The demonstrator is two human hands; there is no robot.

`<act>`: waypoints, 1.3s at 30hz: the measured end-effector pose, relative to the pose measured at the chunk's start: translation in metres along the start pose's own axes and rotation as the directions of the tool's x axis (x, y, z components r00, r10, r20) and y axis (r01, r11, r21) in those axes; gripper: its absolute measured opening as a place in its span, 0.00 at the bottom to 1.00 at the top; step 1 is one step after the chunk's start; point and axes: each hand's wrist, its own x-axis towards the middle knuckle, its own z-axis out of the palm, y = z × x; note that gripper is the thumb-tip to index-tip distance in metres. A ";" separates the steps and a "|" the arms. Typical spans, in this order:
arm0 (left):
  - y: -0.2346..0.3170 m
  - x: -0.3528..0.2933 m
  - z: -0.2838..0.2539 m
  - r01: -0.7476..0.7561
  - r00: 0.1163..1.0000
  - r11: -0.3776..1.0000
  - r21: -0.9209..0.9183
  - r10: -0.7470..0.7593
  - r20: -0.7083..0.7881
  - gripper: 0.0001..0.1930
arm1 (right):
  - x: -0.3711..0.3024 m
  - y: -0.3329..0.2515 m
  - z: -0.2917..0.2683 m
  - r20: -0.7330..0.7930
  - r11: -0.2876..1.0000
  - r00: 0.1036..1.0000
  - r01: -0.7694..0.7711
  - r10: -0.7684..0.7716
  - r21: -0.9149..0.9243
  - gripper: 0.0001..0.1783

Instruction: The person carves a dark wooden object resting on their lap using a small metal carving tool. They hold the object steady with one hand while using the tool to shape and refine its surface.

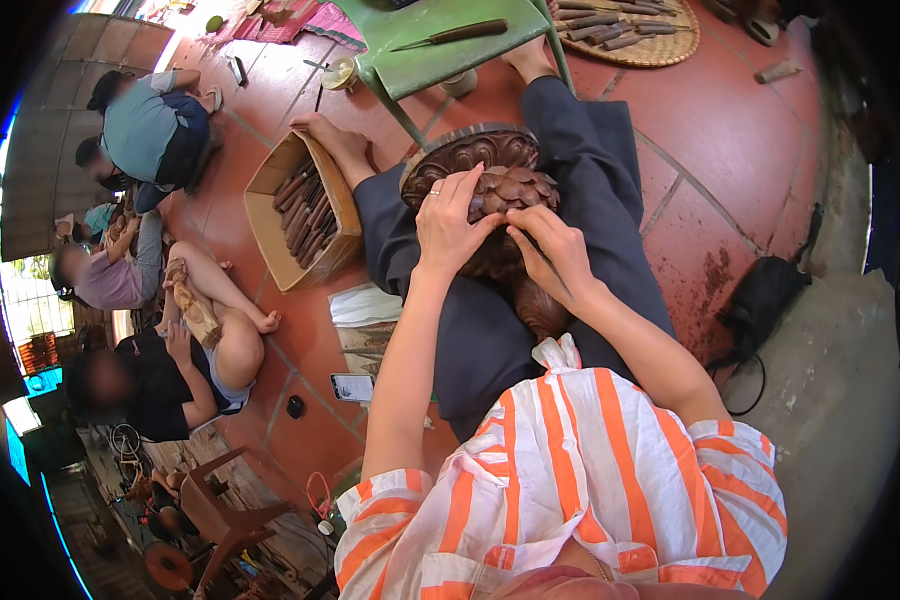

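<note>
A dark brown wood carving [515, 190] with overlapping petals and a round scalloped base stands between my legs. My left hand [452, 222] lies over its left side, fingers bent on the petals and thumb reaching right. My right hand [558, 252] is closed in a pinch at the front of the petals, touching the carving beside the left thumb. A thin dark tool [545, 262] runs back from the pinch across the right palm; its working tip is hidden. Below the hands, a smooth rounded wooden part [540, 308] of the carving shows.
Ahead stands a green plastic stool [420, 62] with a knife [455, 34] on it. A cardboard box [262, 222] of wooden-handled tools is at my left foot. A woven tray [660, 50] holds more tools. A phone [352, 387] lies on the floor. Several people sit at left.
</note>
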 end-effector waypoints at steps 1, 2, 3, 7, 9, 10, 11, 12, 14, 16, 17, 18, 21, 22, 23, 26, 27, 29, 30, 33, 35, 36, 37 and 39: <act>0.001 0.000 -0.002 0.007 1.000 1.000 -0.006 -0.007 0.007 0.36 | -0.002 0.000 0.000 0.003 1.000 1.000 0.000 0.000 0.029 0.08; 0.002 -0.001 -0.003 0.015 1.000 1.000 -0.013 -0.014 0.013 0.36 | -0.001 0.002 0.000 -0.013 0.999 1.000 -0.002 0.002 0.051 0.08; 0.003 -0.001 -0.002 0.013 1.000 1.000 -0.014 -0.013 0.000 0.36 | 0.001 0.006 0.000 -0.029 0.997 1.000 -0.003 0.006 0.073 0.08; 0.001 -0.001 0.001 0.004 1.000 1.000 0.002 -0.004 -0.029 0.36 | 0.006 0.010 0.002 -0.065 0.999 0.998 -0.018 0.020 0.036 0.07; -0.001 -0.003 0.002 -0.001 1.000 1.000 0.014 0.001 -0.023 0.36 | 0.001 0.006 0.004 -0.055 0.997 0.998 -0.020 0.024 0.074 0.07; -0.001 -0.003 0.001 -0.003 1.000 1.000 0.021 0.003 -0.016 0.36 | -0.003 0.005 0.004 -0.035 0.995 0.999 -0.026 0.029 0.091 0.07; -0.002 -0.004 0.000 -0.005 1.000 1.000 0.027 0.006 -0.010 0.36 | -0.005 0.004 0.003 -0.014 0.994 0.999 -0.032 0.033 0.109 0.07; -0.001 -0.003 0.001 -0.002 1.000 1.000 0.021 0.003 -0.019 0.36 | -0.002 0.005 0.002 -0.029 0.989 0.998 -0.044 0.048 0.144 0.07; 0.003 -0.002 0.001 0.002 1.000 1.000 0.008 -0.002 -0.027 0.36 | 0.002 0.012 0.003 -0.056 0.989 0.994 -0.090 0.097 0.118 0.07; 0.000 -0.001 0.002 -0.001 1.000 1.000 0.017 0.002 -0.029 0.37 | 0.003 0.009 0.004 -0.086 0.991 0.991 -0.092 0.100 0.096 0.06; -0.001 -0.001 0.003 -0.001 1.000 1.000 0.020 0.002 -0.031 0.37 | 0.000 0.008 0.004 -0.076 0.992 0.993 -0.081 0.089 0.100 0.06; -0.001 -0.003 0.002 0.008 1.000 1.000 0.019 -0.008 -0.014 0.37 | -0.004 0.006 0.005 -0.065 0.992 0.995 -0.071 0.078 0.103 0.06; -0.002 -0.005 0.002 0.016 1.000 1.000 0.014 -0.016 -0.002 0.37 | -0.003 0.003 0.001 -0.023 0.990 0.998 -0.063 0.067 0.128 0.06; -0.001 -0.004 0.002 0.012 1.000 1.000 0.010 -0.012 -0.011 0.37 | -0.001 0.005 0.000 -0.022 0.987 0.997 -0.072 0.076 0.141 0.07; 0.000 -0.003 0.002 0.008 1.000 1.000 0.006 -0.008 -0.019 0.37 | 0.000 0.007 0.000 -0.022 0.985 0.996 -0.082 0.086 0.153 0.07; 0.001 -0.003 0.002 0.006 1.000 1.000 0.013 -0.006 -0.025 0.37 | 0.005 0.008 0.004 -0.053 0.998 0.998 -0.042 0.044 0.043 0.08; 0.000 -0.005 0.001 0.011 1.000 1.000 0.023 -0.011 -0.011 0.37 | 0.002 0.005 0.005 -0.041 0.998 0.998 -0.036 0.039 0.053 0.08; -0.001 -0.006 0.001 0.017 1.000 0.999 0.044 -0.017 0.000 0.37 | -0.003 -0.001 0.004 -0.019 0.998 1.000 -0.009 0.010 0.066 0.08; -0.002 -0.005 0.002 0.010 1.000 0.999 0.032 -0.009 -0.010 0.37 | -0.003 -0.001 0.003 -0.015 0.997 1.000 -0.013 0.014 0.079 0.08; -0.002 -0.004 0.002 0.000 1.000 1.000 0.013 0.000 -0.021 0.36 | 0.000 0.003 0.002 -0.018 0.994 0.999 -0.040 0.042 0.100 0.08; -0.001 -0.004 0.003 0.007 1.000 1.000 0.004 -0.007 -0.015 0.36 | 0.006 0.006 0.004 -0.061 0.998 0.998 -0.019 0.022 0.054 0.08; -0.002 -0.004 0.003 -0.001 1.000 1.000 0.011 0.001 -0.018 0.36 | 0.007 0.004 0.005 -0.045 1.000 0.999 -0.015 0.015 0.011 0.08; -0.004 -0.003 0.003 -0.009 1.000 1.000 0.017 0.009 -0.025 0.36 | 0.008 0.002 0.005 -0.028 0.999 1.000 -0.007 0.006 -0.034 0.08; -0.005 -0.004 0.003 -0.011 1.000 1.000 0.025 0.011 -0.021 0.35 | 0.005 -0.003 0.004 -0.005 0.999 1.000 0.011 -0.011 -0.043 0.08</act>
